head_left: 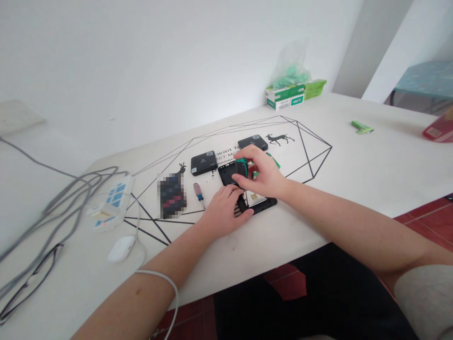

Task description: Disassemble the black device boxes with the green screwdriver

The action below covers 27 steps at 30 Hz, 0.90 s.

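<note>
My right hand grips the green and black handle of a screwdriver. Its thin shaft points down at an opened black plastic casing. Inside the near part of that casing a whitish panel shows. My left hand lies over the casing's left side, thumb at the near edge and fingers on top, holding it. Part of a green circuit board peeks out behind my right hand. Where the screwdriver tip meets the casing is too small to make out.
Two closed black boxes sit behind the casing. A second screwdriver lies left of my left hand. Further left are a power strip, a white earphone case, cables and glasses. Green boxes stand by the wall.
</note>
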Each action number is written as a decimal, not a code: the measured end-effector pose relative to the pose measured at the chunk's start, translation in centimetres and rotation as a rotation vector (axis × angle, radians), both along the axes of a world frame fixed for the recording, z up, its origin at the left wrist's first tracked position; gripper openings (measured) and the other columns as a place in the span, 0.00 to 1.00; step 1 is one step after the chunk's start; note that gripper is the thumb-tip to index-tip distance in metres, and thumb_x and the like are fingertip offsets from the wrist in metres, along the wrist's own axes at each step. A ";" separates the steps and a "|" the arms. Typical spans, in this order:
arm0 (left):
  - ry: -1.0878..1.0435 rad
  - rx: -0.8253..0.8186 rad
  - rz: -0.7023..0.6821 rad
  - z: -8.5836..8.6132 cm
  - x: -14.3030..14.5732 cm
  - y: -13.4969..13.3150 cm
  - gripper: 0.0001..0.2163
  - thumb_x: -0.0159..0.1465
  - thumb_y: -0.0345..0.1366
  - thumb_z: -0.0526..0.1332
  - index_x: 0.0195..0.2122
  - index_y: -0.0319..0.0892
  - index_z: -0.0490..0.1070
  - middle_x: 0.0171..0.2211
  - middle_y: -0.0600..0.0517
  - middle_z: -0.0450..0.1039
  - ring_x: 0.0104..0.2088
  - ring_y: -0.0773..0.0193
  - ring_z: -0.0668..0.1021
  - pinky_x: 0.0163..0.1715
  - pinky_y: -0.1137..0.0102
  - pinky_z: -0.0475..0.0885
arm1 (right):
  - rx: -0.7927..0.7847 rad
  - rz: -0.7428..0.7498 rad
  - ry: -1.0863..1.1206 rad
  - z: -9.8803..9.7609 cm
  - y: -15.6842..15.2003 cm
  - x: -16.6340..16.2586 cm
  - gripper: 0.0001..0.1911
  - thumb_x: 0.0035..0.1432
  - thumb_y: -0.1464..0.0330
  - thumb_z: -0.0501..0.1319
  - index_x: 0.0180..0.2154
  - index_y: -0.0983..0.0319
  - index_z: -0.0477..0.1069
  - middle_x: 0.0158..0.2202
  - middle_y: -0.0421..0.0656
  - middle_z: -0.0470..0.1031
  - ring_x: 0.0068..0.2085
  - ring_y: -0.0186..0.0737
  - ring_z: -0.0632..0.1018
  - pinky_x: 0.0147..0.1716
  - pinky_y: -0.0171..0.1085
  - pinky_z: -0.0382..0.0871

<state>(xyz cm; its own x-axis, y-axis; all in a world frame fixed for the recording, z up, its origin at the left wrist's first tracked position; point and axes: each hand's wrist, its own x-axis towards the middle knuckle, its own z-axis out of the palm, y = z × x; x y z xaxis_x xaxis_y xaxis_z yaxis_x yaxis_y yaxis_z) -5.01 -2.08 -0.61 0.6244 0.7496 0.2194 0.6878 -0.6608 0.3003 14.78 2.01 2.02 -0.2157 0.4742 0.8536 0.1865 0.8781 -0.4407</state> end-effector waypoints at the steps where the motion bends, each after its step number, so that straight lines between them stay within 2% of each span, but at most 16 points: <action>1: -0.002 0.000 -0.003 0.0 0.0 0.0 0.23 0.68 0.46 0.63 0.61 0.41 0.70 0.54 0.41 0.73 0.53 0.45 0.75 0.57 0.48 0.72 | 0.000 0.016 -0.005 0.0 0.0 0.0 0.18 0.61 0.67 0.65 0.52 0.58 0.68 0.47 0.47 0.75 0.40 0.39 0.76 0.22 0.32 0.70; 4: -0.014 0.010 -0.012 -0.1 0.0 0.0 0.20 0.71 0.44 0.59 0.61 0.40 0.70 0.54 0.40 0.72 0.54 0.46 0.74 0.58 0.48 0.71 | -0.063 0.109 -0.053 0.2 0.2 0.2 0.20 0.61 0.66 0.66 0.54 0.57 0.68 0.48 0.45 0.74 0.35 0.35 0.73 0.26 0.34 0.72; 7: -0.026 0.028 0.010 -0.4 0.0 0.1 0.19 0.71 0.43 0.59 0.60 0.41 0.71 0.55 0.41 0.72 0.55 0.46 0.72 0.59 0.48 0.70 | -0.174 0.238 -0.066 0.4 0.4 0.6 0.20 0.61 0.67 0.67 0.54 0.56 0.68 0.48 0.42 0.73 0.31 0.30 0.69 0.30 0.34 0.73; 13: -0.028 0.061 0.010 -0.9 -0.1 0.1 0.14 0.72 0.40 0.58 0.56 0.42 0.73 0.54 0.42 0.73 0.57 0.46 0.70 0.60 0.47 0.68 | -0.287 0.367 0.046 0.3 1.1 0.5 0.19 0.61 0.60 0.71 0.50 0.56 0.70 0.42 0.39 0.70 0.31 0.29 0.67 0.28 0.32 0.68; 19: -0.019 0.065 -0.021 -0.8 0.0 0.1 0.14 0.73 0.38 0.57 0.56 0.41 0.73 0.52 0.41 0.74 0.56 0.47 0.70 0.60 0.48 0.69 | -0.444 0.502 0.137 0.4 1.2 0.2 0.21 0.60 0.56 0.72 0.48 0.56 0.68 0.36 0.36 0.69 0.29 0.29 0.70 0.27 0.31 0.71; 22: -0.026 0.052 -0.026 -0.9 -0.1 0.2 0.15 0.73 0.39 0.58 0.57 0.40 0.73 0.53 0.41 0.73 0.56 0.47 0.70 0.60 0.49 0.69 | -0.467 0.511 0.173 0.9 1.0 0.5 0.20 0.59 0.56 0.73 0.45 0.58 0.71 0.35 0.36 0.71 0.31 0.30 0.72 0.29 0.31 0.72; 27: -0.034 0.039 -0.039 -1.0 -0.3 0.5 0.12 0.73 0.38 0.59 0.55 0.42 0.74 0.52 0.42 0.74 0.56 0.47 0.71 0.59 0.49 0.70 | -0.583 0.626 0.133 1.8 0.6 1.1 0.16 0.62 0.57 0.71 0.45 0.59 0.75 0.32 0.36 0.74 0.32 0.30 0.75 0.33 0.33 0.74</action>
